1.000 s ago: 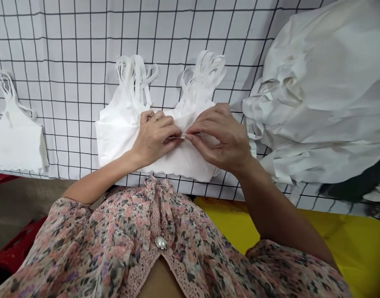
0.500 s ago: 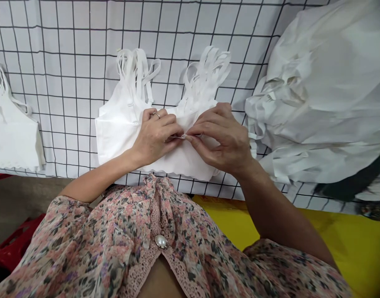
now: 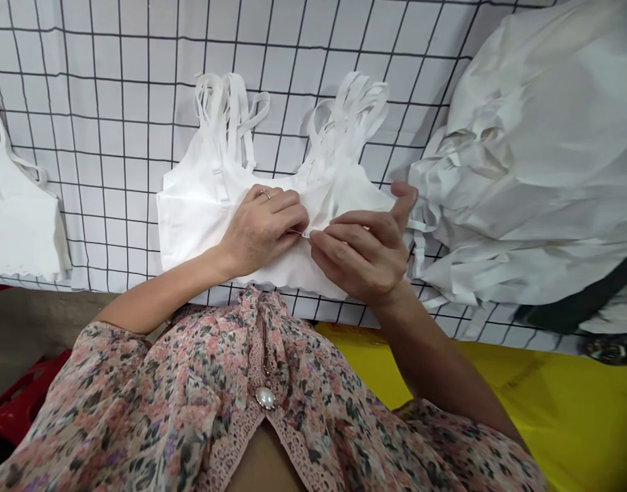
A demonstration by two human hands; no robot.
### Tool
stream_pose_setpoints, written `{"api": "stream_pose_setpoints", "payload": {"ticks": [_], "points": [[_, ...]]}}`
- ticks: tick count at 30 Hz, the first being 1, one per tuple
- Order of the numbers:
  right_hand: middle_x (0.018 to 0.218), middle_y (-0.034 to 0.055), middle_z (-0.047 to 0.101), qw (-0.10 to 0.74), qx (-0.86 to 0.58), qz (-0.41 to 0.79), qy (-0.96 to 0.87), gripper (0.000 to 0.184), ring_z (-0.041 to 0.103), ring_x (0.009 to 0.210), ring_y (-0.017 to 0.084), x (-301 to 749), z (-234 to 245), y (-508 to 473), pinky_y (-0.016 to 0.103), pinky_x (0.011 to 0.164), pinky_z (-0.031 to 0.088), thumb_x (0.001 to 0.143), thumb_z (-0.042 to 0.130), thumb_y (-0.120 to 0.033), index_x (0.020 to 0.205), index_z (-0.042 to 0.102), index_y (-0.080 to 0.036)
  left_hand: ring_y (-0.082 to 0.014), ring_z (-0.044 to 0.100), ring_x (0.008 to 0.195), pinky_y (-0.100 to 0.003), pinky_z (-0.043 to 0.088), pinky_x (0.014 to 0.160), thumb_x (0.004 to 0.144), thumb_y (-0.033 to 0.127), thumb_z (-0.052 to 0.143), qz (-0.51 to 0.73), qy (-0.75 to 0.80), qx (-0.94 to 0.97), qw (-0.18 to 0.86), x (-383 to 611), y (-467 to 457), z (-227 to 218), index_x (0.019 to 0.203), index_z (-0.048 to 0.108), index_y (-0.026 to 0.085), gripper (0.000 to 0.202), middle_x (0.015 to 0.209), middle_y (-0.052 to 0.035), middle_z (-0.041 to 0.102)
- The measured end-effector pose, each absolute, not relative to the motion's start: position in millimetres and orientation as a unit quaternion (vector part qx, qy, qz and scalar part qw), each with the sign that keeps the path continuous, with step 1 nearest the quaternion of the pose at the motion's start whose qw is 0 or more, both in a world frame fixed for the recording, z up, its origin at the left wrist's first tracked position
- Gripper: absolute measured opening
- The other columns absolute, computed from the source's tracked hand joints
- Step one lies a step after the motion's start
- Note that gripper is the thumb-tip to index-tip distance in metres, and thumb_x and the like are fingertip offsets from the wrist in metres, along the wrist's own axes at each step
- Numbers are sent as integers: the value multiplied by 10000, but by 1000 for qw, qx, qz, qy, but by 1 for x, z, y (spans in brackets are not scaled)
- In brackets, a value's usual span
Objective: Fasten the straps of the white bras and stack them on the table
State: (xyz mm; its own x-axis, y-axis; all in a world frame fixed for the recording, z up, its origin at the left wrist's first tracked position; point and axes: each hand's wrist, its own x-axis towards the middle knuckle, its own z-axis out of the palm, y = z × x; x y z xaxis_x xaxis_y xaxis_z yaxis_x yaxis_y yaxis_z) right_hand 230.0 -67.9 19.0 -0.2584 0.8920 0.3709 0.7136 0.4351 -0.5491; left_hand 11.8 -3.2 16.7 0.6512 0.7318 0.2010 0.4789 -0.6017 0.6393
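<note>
A stack of white strappy camisole tops (image 3: 190, 219) lies in front of me, its bunched shoulder straps pointing away. My left hand (image 3: 264, 229), with a ring on one finger, rests over the middle of the stack. Its thumb and fingers are pinched on a thin white strand (image 3: 305, 234), whose exact kind is too small to tell. From the right, my right hand (image 3: 367, 253) pinches the other end of this strand, its fingers curled and the little finger raised. The fingertips of both hands nearly meet just above the top garment.
A large heap of white garments (image 3: 549, 157) with tangled straps covers the table's right side. At the far left lies another white strappy top (image 3: 20, 212). A grid-patterned cloth (image 3: 128, 89) covers the table. Something yellow (image 3: 498, 389) is below the front edge, and a red plastic object (image 3: 26, 396) stands lower left.
My right hand has turned and dropped slightly, its fingers now curling in and the little finger lifting. My left hand keeps its pinch, shifted slightly right. The view has moved a little.
</note>
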Motion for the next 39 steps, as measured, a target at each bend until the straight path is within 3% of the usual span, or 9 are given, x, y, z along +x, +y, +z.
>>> {"api": "stream_pose_setpoints", "payload": {"ticks": [5, 8, 15, 24, 27, 29, 32, 36, 39], "points": [[745, -85, 736, 330, -516, 95, -784, 129, 726, 824, 212, 233, 4, -77, 629, 1326, 390, 933, 791, -313, 907, 788, -439, -196, 646, 908, -395, 436, 945, 1027, 137, 570, 227, 344, 867, 280, 12, -3, 16, 891, 671, 260, 210, 904, 3, 744], [751, -76, 752, 309, -523, 57, -792, 108, 736, 831, 230, 235, -1, -81, 622, 1320, 420, 944, 800, -349, 958, 801, -457, -195, 654, 922, -390, 441, 943, 1040, 147, 572, 228, 335, 871, 279, 11, -2, 15, 896, 666, 260, 205, 926, 5, 763], [790, -67, 755, 282, -502, 16, -818, 111, 725, 857, 211, 236, 1, -80, 607, 1326, 412, 1009, 742, -321, 956, 792, -405, -182, 669, 915, -368, 455, 919, 1038, 139, 579, 233, 326, 872, 281, 10, -1, 13, 918, 653, 248, 178, 917, 16, 767], [813, -77, 748, 288, -396, -82, -868, 227, 711, 899, 170, 240, 13, -66, 549, 1374, 320, 1012, 724, -186, 914, 783, -382, -176, 686, 934, -358, 467, 911, 1051, 134, 562, 251, 297, 878, 278, 8, 1, 12, 939, 655, 237, 178, 919, 10, 764], [869, -57, 758, 245, -390, -50, -886, 245, 723, 950, 173, 247, 16, -63, 574, 1345, 369, 1046, 678, -186, 960, 804, -378, -183, 689, 931, -364, 474, 907, 1032, 120, 566, 248, 307, 871, 292, 8, 2, 13, 940, 659, 237, 175, 896, 7, 760], [890, -29, 754, 219, -386, -21, -896, 234, 732, 987, 183, 251, 19, -60, 578, 1273, 472, 1064, 655, -198, 1001, 816, -355, -185, 688, 921, -365, 481, 899, 1023, 115, 570, 258, 320, 862, 297, 8, 1, 13, 957, 667, 236, 168, 882, 5, 758], [890, -1, 742, 230, -364, -26, -902, 205, 732, 1011, 186, 247, 27, -53, 506, 1130, 597, 1058, 655, -179, 972, 802, -292, -183, 687, 901, -365, 489, 893, 1017, 115, 572, 269, 332, 852, 302, 8, 1, 12, 966, 675, 233, 165, 869, 3, 757], [844, -11, 701, 280, -351, -47, -892, 185, 698, 940, 174, 237, 36, -41, 506, 1114, 603, 1035, 660, -125, 907, 718, -245, -182, 691, 895, -376, 500, 907, 963, 66, 563, 260, 331, 852, 312, 8, 2, 11, 936, 685, 232, 208, 874, 3, 766], [813, -13, 652, 262, -356, -8, -897, 171, 656, 914, 179, 238, 39, -32, 550, 1141, 574, 1044, 615, -123, 927, 661, -239, -173, 697, 891, -375, 506, 913, 932, 33, 545, 260, 326, 850, 321, 7, 3, 12, 925, 701, 231, 252, 887, 8, 778]]}}
